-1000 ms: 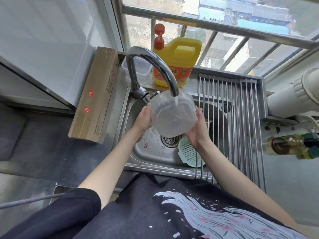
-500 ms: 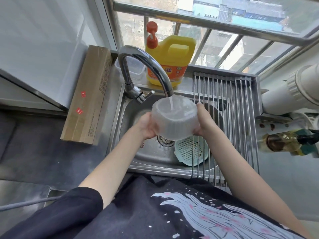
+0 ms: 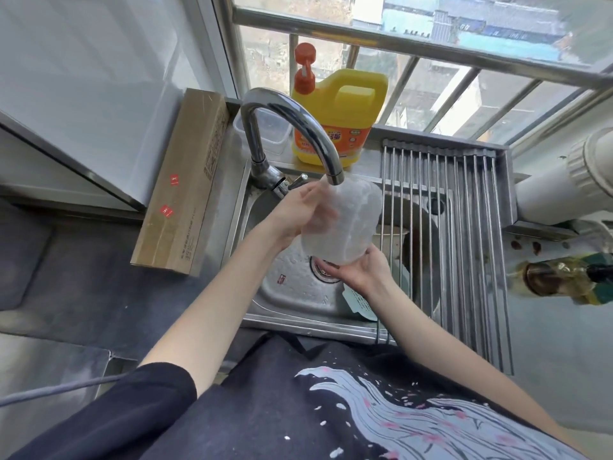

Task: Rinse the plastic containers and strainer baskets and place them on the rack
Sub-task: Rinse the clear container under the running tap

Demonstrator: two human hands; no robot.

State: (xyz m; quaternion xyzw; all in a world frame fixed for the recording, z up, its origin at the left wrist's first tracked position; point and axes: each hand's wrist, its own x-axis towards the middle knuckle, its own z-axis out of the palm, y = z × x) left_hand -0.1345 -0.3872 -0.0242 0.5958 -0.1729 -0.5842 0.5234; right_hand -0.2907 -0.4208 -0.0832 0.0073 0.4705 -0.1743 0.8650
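Under the curved steel faucet [image 3: 292, 127], left hand [image 3: 298, 214] and right hand [image 3: 361, 270] hold a blurred, seemingly tilted clear plastic container [image 3: 348, 224].

I see the clear plastic container [image 3: 345, 224] now tipped on edge under the faucet spout [image 3: 333, 175]; half a second ago it sat mouth-up between the two hands. My left hand [image 3: 306, 212] has slid from its left wall up over the upper side, fingers lying across the plastic. My right hand [image 3: 360, 270] has dropped from the right wall to cup it from beneath, fingertips under the lower edge. The green strainer basket [image 3: 360, 303] is now mostly hidden behind that wrist.
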